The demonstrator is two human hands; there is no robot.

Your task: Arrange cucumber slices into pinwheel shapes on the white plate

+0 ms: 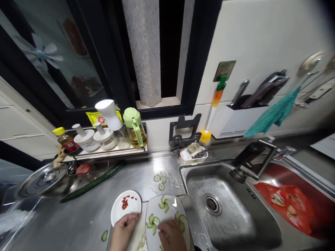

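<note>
My left hand (124, 230) is pinched at the near rim of a small white plate (115, 205), with a small red piece (138, 215) at its fingertips. More red pieces (125, 203) lie in a loose pile on that plate. Over the larger square white plate (154, 240) is my right hand (171, 233), fingers drawn together and slightly blurred; what they hold is hidden. Cucumber slices (164, 204) are laid out there in pinwheel shapes, and my right hand covers part of the arrangement.
Loose cucumber slices (160, 179) lie on the wet steel counter behind the plates; another slice (104, 235) is at the left. A whole cucumber (94, 183) stretches beside the condiment shelf (110, 153). To the right are the sink (230, 205) and a red plastic bag (290, 205).
</note>
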